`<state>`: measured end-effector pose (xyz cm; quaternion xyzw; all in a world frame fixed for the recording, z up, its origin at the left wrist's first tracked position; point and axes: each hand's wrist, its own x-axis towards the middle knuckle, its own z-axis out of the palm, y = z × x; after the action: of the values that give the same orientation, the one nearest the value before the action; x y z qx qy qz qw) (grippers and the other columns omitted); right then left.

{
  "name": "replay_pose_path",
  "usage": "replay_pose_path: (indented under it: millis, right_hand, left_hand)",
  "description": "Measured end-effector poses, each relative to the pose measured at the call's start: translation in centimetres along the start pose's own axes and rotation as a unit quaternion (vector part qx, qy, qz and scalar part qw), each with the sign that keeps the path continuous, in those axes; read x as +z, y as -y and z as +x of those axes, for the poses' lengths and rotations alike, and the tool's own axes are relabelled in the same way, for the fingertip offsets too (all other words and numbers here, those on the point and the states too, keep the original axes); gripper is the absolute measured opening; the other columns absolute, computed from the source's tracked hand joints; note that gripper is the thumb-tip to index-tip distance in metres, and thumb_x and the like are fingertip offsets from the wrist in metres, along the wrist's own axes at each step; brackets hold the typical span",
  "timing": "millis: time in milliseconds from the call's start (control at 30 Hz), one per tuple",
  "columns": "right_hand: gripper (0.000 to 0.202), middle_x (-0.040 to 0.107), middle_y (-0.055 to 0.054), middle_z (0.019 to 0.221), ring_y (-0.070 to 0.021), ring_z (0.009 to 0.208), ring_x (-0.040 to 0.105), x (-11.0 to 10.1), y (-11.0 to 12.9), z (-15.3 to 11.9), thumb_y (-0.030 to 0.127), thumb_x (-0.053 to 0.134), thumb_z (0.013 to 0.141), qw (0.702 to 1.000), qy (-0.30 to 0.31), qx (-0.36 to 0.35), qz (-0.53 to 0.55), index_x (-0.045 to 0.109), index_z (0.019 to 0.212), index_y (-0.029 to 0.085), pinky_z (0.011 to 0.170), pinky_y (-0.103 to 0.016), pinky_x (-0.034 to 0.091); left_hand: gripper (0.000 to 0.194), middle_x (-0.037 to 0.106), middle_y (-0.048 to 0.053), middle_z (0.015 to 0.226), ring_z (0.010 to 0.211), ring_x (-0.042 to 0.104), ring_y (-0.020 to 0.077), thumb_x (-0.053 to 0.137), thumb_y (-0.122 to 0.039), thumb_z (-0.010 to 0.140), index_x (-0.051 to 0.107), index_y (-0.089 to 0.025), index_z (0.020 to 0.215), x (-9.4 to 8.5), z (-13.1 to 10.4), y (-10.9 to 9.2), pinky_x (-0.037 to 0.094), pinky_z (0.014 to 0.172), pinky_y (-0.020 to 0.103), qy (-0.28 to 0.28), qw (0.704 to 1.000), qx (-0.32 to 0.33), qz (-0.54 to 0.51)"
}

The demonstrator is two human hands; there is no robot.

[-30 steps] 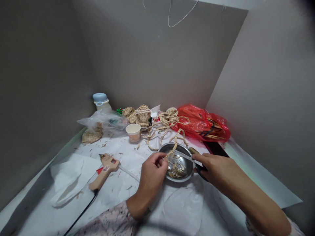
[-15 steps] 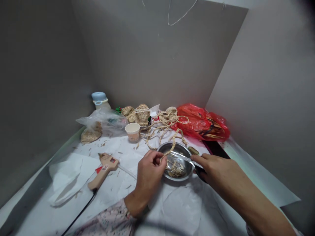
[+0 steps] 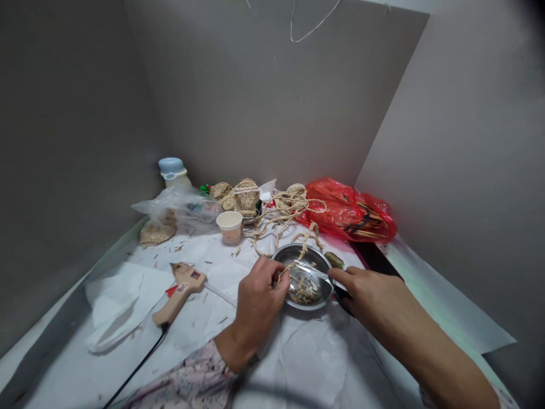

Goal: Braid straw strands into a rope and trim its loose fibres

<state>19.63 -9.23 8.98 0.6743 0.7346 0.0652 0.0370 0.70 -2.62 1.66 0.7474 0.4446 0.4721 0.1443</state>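
Observation:
A braided straw cord [image 3: 304, 248] runs down over a round metal bowl [image 3: 307, 308]. My left hand [image 3: 261, 301] pinches the cord's near end at the bowl's left rim. Scissors [image 3: 315, 271] reach over the bowl from the right, their blades beside the cord. My right hand [image 3: 366, 292] is closed round the dark scissor handles, which it partly hides. Straw scraps [image 3: 304, 292] lie in the bowl.
A glue gun [image 3: 181, 295] with a black cable lies at left. Behind stand a paper cup [image 3: 230, 227], a blue-lidded bottle [image 3: 172, 170], woven straw pieces [image 3: 246, 196] and a red plastic bag [image 3: 336, 207]. A clear bag [image 3: 183, 207] sits back left.
My right hand and the scissors have shifted slightly left, and the blades look closer together. The cord over the bowl has moved a little to the right.

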Motion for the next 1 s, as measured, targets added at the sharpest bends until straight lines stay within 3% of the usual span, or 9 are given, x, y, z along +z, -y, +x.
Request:
replay_pose_path:
  millis: [233,1000]
  right_hand:
    - [0.025,0.074,-0.001,0.085,-0.0209,0.073,0.069,0.0,0.0,0.0,0.015,0.054,0.078,0.999,0.022,-0.006,0.042,0.067,0.096,0.028,0.050,-0.028,0.021]
    - [0.019,0.073,-0.002,0.075,-0.0176,0.066,0.067,0.4,-1.1,-0.1,0.015,0.056,0.074,0.998,0.044,-0.004,0.034,0.066,0.087,0.026,0.048,-0.026,0.019]
  left_hand:
    - [0.010,0.055,0.000,0.073,0.062,0.051,0.0107,0.055,-0.015,0.084,0.062,-0.018,0.078,0.1,-0.1,0.3,0.039,0.056,0.022,-0.003,0.999,0.047,0.024]
    - [0.010,0.061,0.001,0.073,0.063,0.056,0.0112,0.057,-0.021,0.085,0.065,-0.018,0.081,-0.1,-0.2,0.3,0.042,0.056,0.021,-0.011,0.996,0.071,0.044]
